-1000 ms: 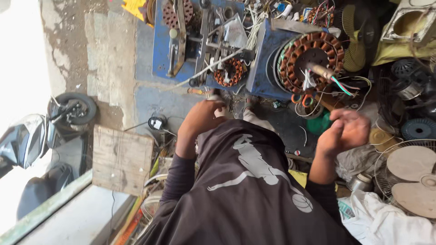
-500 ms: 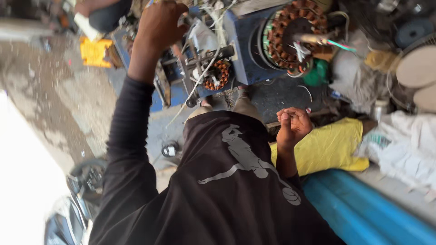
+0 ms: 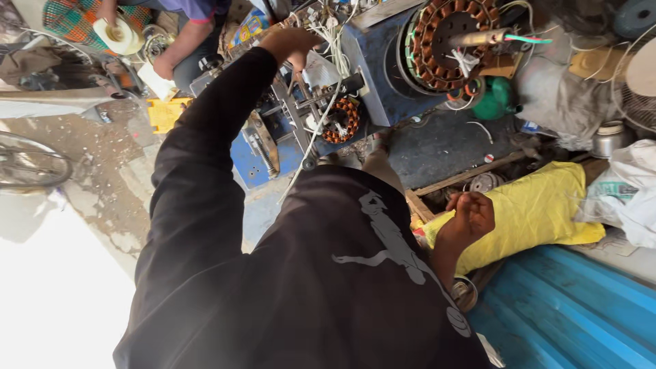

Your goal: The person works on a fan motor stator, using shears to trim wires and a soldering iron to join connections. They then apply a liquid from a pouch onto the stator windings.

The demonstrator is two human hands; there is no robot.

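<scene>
As the left hand point(image 3: 290, 44) rose to grip white wires point(image 3: 328, 61), the right hand point(image 3: 470, 215), fist closed, hung nearer the yellow cloth point(image 3: 540, 205).

Yellow cloth point(image 3: 540, 205), green jug point(image 3: 493, 101), bike wheel point(image 3: 31, 164)

Daylit scene, blown-out glare lower left (perhaps sunlit ground), slight blur

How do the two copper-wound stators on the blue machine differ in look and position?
The large stator is far wider than the small stator. The large stator sits on the blue block's face with a rod sticking out of its centre; the small stator sits lower, nearer the left hand, among white wires. Both are rings of copper coils.
</scene>
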